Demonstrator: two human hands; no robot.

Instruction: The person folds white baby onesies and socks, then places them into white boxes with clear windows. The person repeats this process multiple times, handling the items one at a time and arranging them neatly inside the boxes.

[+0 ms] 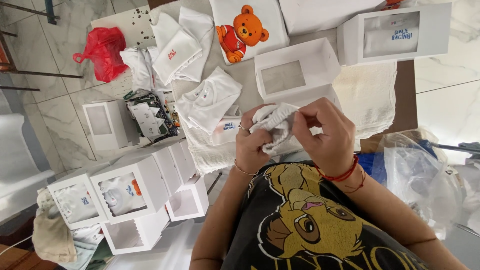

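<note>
Nearest the camera is the person's black shirt (310,225) with a yellow lion print, and above it both forearms meet at a small white garment (272,125). The left hand (252,145) is closed on the garment from below, fingers curled into the cloth, a ring on one finger and a thin bracelet at the wrist. The right hand (327,132) pinches the garment's upper edge between thumb and fingertips; red cords circle that wrist. The garment is bunched between the two hands, held above a white towel (367,97) spread on the table (406,95).

Just beyond the hands sits an open white box (295,70) with a clear window, its lid raised. A folded white top (210,100) lies to its left on the towel, touching a smaller piece with blue print. Farther off lies a shirt with an orange bear (242,32), and a closed window box (395,32) with a folded garment inside stands at the far right. A heap of white clothes (175,47) lies far left, beside a red bag (102,52) on the floor. Near left, a cluster of window boxes (130,192) stands close together, some filled. Clear plastic bags (425,175) lie to the right of the right arm
</note>
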